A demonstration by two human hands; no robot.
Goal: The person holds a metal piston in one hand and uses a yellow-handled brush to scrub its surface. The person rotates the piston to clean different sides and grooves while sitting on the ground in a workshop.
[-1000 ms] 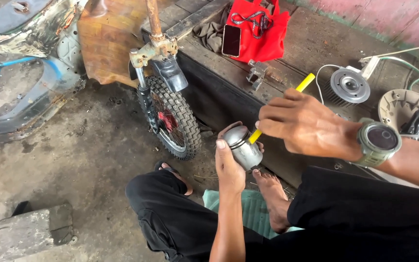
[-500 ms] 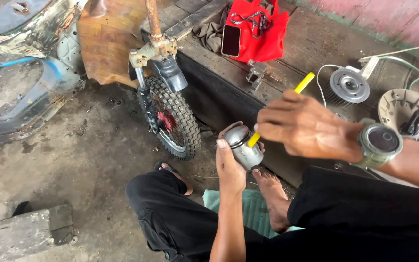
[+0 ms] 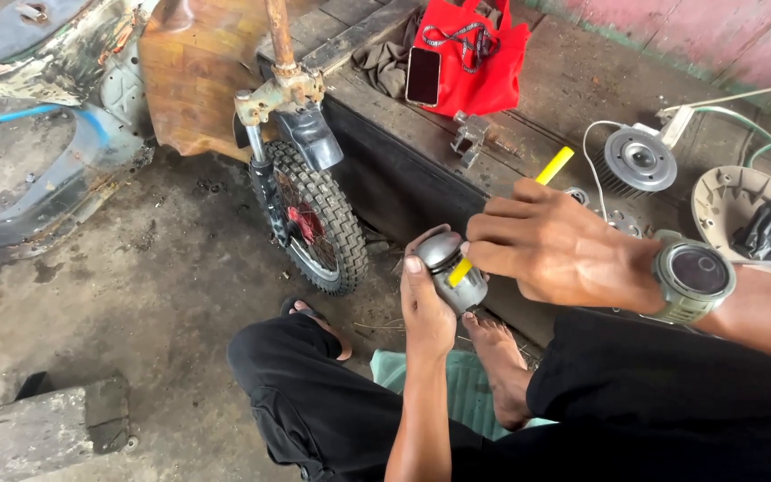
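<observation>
Fingers, left hand (image 3: 427,308): clamped round a grey metal piston (image 3: 451,268), thumb laid along its near side; the piston is held in the air above a bare foot (image 3: 503,366), just in front of the counter (image 3: 421,170) edge.

Fingers, right hand (image 3: 551,250): closed on a yellow tool (image 3: 553,166); its upper end is seen above the knuckles, its lower end is set against the piston's side. What kind of tip the tool has cannot be told.

Wrist: a grey-green watch (image 3: 693,277) is worn on the right wrist.

Below: black trousers (image 3: 314,402) and a green mat (image 3: 457,379) under the foot.

Left of the piston: a small knobby wheel (image 3: 319,223) with a dark mudguard (image 3: 310,134) is stood on the concrete floor (image 3: 162,286), beside a worn frame (image 3: 46,107).

On the counter: a red bag (image 3: 479,62) with a phone (image 3: 423,76) laid on it, a small metal part (image 3: 470,136), a finned round part (image 3: 640,161) with white wire, a pale round cover (image 3: 733,201).

Lower left: a grey block (image 3: 46,428) is laid on the floor.
</observation>
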